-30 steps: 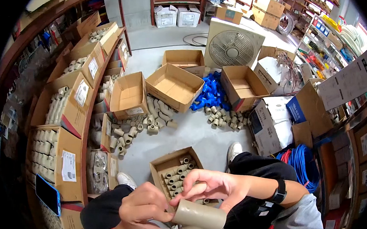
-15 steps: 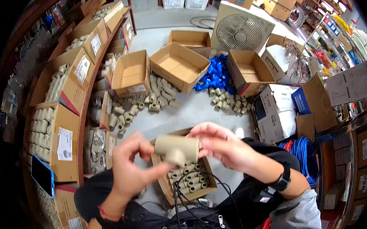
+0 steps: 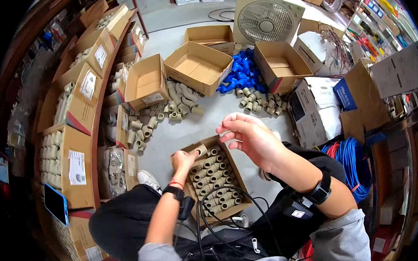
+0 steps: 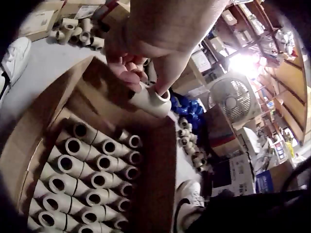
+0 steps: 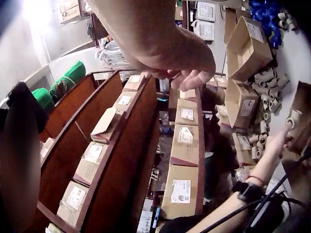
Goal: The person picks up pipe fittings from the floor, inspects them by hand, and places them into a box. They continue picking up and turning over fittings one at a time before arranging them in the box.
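Note:
My left hand [image 3: 183,161] pinches a beige tee pipe fitting [image 4: 154,103] between thumb and fingers, over the far end of an open cardboard box [image 4: 156,182]. Inside that box lie rows of matching tee fittings [image 4: 73,165], many with their round openings facing up. In the left wrist view the thumb sits at the fitting's open end. My right hand [image 3: 252,140] is raised to the right of the box, with loosely bent fingers and nothing in them. The right wrist view shows the same hand [image 5: 182,60] from behind, its fingertips partly hidden.
Shelves of boxed fittings [image 3: 74,155] line the left, with a phone [image 3: 55,203] at their edge. Ahead are open cartons [image 3: 198,66], loose beige fittings [image 3: 144,129], blue fittings [image 3: 241,73] and a fan [image 3: 267,24]. Black cables [image 3: 208,202] loop near my lap; coiled blue tubing [image 3: 355,169] lies right.
Both hands held the tee fitting earlier. My right hand has let go and moved up and right, while the left has carried the fitting forward and down to the box.

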The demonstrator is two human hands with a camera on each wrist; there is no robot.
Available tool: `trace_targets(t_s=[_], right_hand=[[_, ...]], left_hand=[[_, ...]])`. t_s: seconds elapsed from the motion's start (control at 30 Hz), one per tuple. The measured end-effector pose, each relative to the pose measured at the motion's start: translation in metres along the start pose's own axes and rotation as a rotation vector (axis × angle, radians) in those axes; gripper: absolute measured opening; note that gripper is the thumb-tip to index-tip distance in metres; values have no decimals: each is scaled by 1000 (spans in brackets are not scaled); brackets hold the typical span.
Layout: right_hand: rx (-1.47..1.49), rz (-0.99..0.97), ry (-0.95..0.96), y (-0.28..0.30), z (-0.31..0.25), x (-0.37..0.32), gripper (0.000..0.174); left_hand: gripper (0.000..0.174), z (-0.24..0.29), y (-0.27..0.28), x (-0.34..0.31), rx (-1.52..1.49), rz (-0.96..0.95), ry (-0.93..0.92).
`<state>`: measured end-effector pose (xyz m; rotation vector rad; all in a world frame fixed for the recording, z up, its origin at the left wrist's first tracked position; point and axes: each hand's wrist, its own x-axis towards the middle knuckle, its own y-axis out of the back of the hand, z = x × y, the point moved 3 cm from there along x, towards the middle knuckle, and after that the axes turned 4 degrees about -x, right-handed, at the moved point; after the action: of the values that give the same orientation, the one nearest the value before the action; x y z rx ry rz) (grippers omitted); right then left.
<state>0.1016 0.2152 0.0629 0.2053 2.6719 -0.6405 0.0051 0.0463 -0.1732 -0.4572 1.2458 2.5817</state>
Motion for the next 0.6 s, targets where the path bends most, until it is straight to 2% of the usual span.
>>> trace_targets(t_s=[0.17,0.27,0.4,0.6], right_hand=[[49,44,-10,11,-7,-6,6],[117,-1,-20,18,-7,-13,7],[177,0,-119,21,-11,-24,9],[233,26,-104,31,-14,-32,9]], left_hand=[[40,-29,-43,13,141,22,65],[39,-42,-57,23,202,87,32],[36,-34,-59,22,302,113,-35],[34,-36,-74,29,281,109,-30]])
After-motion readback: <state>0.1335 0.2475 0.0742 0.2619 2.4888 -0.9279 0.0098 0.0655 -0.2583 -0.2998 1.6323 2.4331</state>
